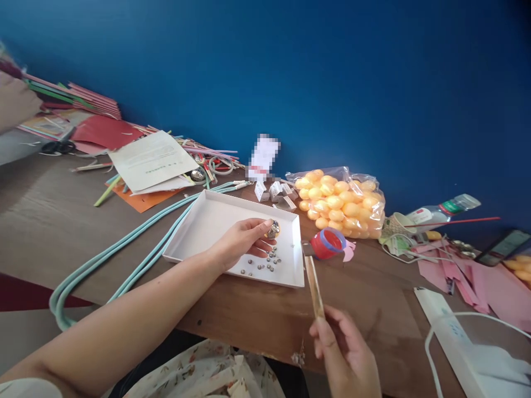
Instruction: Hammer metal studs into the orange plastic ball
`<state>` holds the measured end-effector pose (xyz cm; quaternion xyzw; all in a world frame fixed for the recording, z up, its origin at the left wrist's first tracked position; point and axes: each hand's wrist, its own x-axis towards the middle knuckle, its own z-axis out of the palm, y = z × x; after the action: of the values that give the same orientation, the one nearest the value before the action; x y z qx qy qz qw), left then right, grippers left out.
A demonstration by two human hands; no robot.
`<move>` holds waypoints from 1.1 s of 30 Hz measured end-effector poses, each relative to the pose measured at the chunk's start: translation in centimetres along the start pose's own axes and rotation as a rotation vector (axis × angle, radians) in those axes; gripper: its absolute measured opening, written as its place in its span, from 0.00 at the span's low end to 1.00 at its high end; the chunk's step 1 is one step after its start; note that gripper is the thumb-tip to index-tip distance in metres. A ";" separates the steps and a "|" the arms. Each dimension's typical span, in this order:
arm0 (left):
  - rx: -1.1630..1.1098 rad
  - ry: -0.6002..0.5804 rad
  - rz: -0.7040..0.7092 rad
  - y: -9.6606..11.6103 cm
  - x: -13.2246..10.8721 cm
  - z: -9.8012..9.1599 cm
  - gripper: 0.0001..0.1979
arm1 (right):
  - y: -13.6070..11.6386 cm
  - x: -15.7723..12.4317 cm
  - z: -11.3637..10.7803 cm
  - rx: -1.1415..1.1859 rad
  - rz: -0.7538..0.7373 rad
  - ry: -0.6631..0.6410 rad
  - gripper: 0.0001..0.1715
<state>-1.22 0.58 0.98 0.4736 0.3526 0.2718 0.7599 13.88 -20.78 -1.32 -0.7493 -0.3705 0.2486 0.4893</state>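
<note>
My left hand (244, 240) is over a shallow white box lid (219, 213), its thumb and fingertips closed on a small shiny gold-and-dark ball (272, 229). Beneath the fingers, several tiny silvery beads (269, 265) lie scattered on the lid's floor. To the right of the lid, at the table's front edge, my right hand (344, 348) pinches the lower end of a narrow, flat, light-brown stick (314, 287). The stick points up and away; its exact kind is unclear. Just beyond its tip sits a red paper ring with a purple rim (327, 243).
A clear bag of yellow-orange balls (340, 202) lies behind the lid. Pale green cords (136, 246) loop along its left. Papers (153, 160) are piled at the left, where another person's hand (16, 102) shows. At right are a plastic bottle (440, 213) and a white power strip (448, 326).
</note>
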 end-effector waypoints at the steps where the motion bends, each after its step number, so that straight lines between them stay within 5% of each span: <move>1: 0.006 0.005 -0.009 0.1 0.0 0.1 0.23 | 0.6 0.1 -1.4 -0.152 -0.059 0.066 0.18; 7: 0.060 -0.016 -0.008 0.0 -0.1 0.4 0.23 | 6.3 0.9 -9.2 -0.796 -0.221 0.162 0.22; 13: 0.087 -0.006 -0.009 -0.5 0.0 0.4 0.24 | 8.9 2.1 -11.0 -1.021 -0.190 0.306 0.26; 20: 0.117 0.000 -0.003 -0.4 0.0 0.5 0.26 | 6.0 4.3 -9.2 -0.943 -0.257 0.351 0.23; 27: 0.094 0.023 0.010 -0.3 0.2 0.5 0.25 | -1.6 7.0 -5.0 -0.686 -0.495 0.344 0.17; 33: 0.016 0.131 0.053 0.0 0.4 0.2 0.22 | -5.2 8.6 -0.2 -0.631 -0.507 -0.067 0.11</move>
<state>-0.84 0.77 0.93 0.4700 0.3912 0.3195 0.7239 17.55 -12.72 3.43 -0.7390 -0.6175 0.0186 0.2688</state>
